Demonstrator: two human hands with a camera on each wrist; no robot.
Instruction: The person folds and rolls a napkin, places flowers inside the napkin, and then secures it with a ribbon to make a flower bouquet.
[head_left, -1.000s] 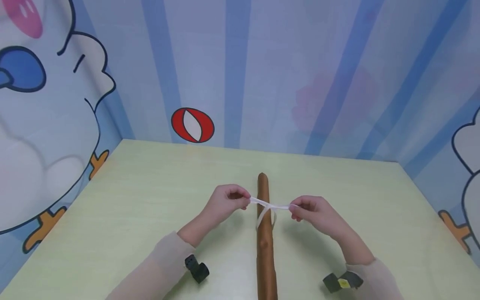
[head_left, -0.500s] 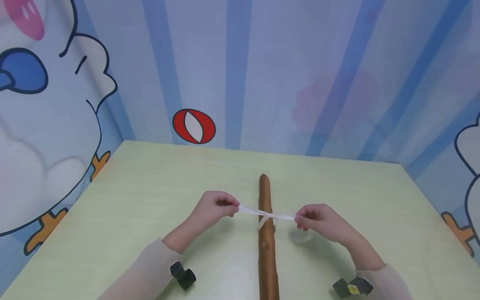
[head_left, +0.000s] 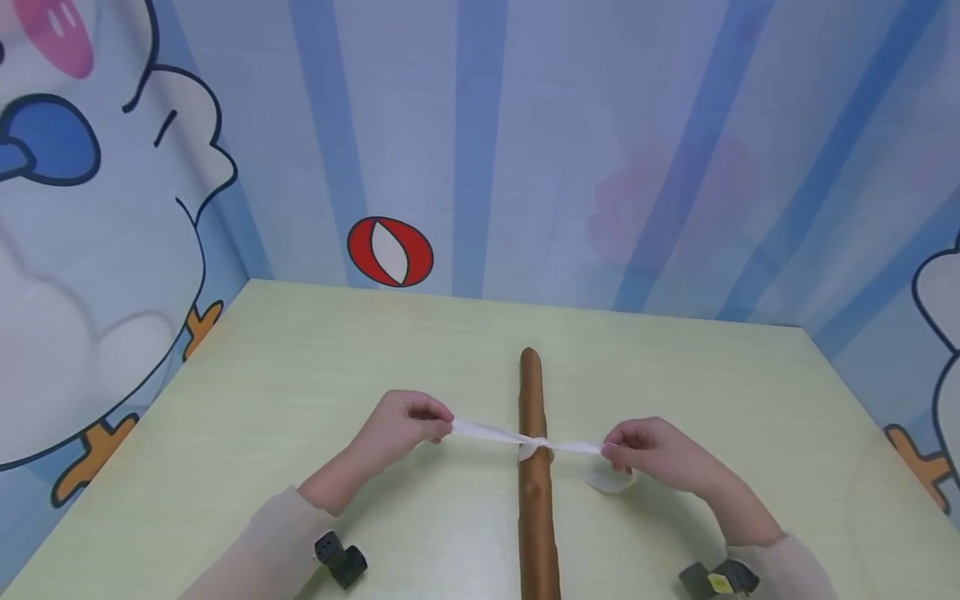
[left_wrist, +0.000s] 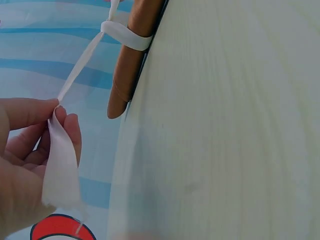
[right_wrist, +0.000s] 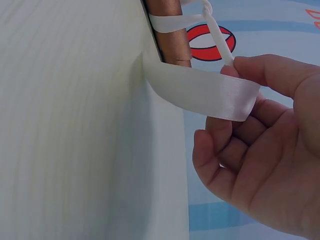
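A white ribbon [head_left: 491, 432] loops around a brown stick [head_left: 536, 517] that lies lengthwise on the table. Its two ends cross in a knot on top of the stick. My left hand [head_left: 397, 429] pinches one end between thumb and fingertips, left of the stick. On the other side my right hand [head_left: 663, 454] pinches the other end. In the left wrist view a short tail of ribbon [left_wrist: 62, 165] hangs below the left fingers. A longer tail [right_wrist: 205, 92] curves away from the right hand in the right wrist view. The ribbon looks taut between both hands.
The pale green table [head_left: 360, 333] reaches back to a blue striped wall [head_left: 540, 167] with printed cartoon figures. A small dark camera [head_left: 341, 560] sits on the left wrist and another camera [head_left: 718, 578] on the right wrist.
Both hands have moved apart and lower, drawing the ribbon outward. The loop has shrunk and the knot has come down against the stick.
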